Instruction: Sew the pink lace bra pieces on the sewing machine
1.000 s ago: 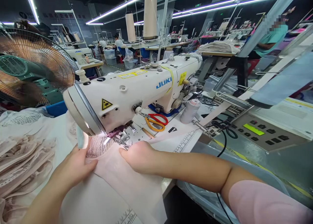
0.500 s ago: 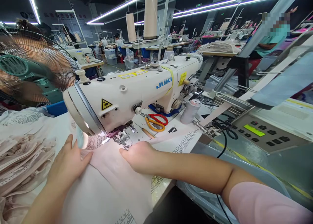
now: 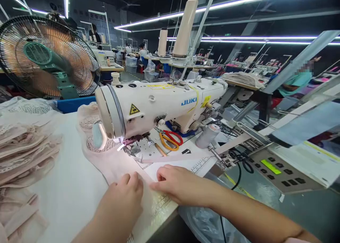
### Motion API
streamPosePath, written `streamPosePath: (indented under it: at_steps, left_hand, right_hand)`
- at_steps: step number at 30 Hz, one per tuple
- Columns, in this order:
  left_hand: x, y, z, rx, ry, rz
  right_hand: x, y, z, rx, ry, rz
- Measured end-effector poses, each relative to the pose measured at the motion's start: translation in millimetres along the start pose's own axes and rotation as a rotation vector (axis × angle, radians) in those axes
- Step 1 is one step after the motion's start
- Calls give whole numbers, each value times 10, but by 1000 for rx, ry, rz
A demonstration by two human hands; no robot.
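A pale pink garment piece with lace [image 3: 119, 165] lies under the head of a white sewing machine [image 3: 164, 101], its lace part curving round the left of the machine head. My left hand [image 3: 120, 198] is closed, fingertips pinching the fabric in front of the needle area. Just right of it, my right hand [image 3: 180, 184] has bent fingers and its thumb at the fabric's right edge; its grip is partly hidden. From the right, a pale elastic band [image 3: 175, 158] runs across the machine bed to the presser foot. Scissors with red and orange handles [image 3: 170, 140] lie behind my right hand.
Stacked pink lace pieces [image 3: 29, 147] lie on the table's left. A fan [image 3: 47, 59] stands behind them. A grey thread cone [image 3: 207, 136], a band feeder [image 3: 225, 158] and a control box [image 3: 281, 172] are at right. Below the table edge is a plastic-lined bin [image 3: 204, 221].
My left hand has moved right and its spread fingers have closed on the fabric. My right hand has moved back from the presser foot, toward me and right. The camera view has shifted.
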State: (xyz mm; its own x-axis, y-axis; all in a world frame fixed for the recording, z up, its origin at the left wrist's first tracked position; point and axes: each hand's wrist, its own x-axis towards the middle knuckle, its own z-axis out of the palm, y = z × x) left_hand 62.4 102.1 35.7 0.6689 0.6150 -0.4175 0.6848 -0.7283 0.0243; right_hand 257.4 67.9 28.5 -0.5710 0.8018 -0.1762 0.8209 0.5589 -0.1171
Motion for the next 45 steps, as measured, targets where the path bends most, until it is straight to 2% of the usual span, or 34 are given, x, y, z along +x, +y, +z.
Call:
streamPosePath:
  at_steps: [6, 18, 24, 29, 33, 39, 45]
  left_hand:
    - [-2, -175, 39, 42, 42, -27]
    - [55, -538, 58, 57, 198, -32]
    - [126, -681, 54, 118, 189, -62]
    - [178, -768, 76, 200, 226, -126]
    - [196, -790, 88, 203, 293, -63]
    - [193, -790, 158, 164, 312, 32]
    - [199, -827, 250, 147, 387, 64]
  right_hand:
    - [94, -8, 11, -6, 27, -7]
    - [334, 52, 47, -49, 45, -31]
    - [467, 26, -9, -85, 19, -14]
    - [595, -19, -28, -149, 6, 27]
    - [666, -47, -53, -167, -46, 52]
    - [684, -112, -142, -162, -145, 105]
    - [728, -171, -184, -157, -205, 159]
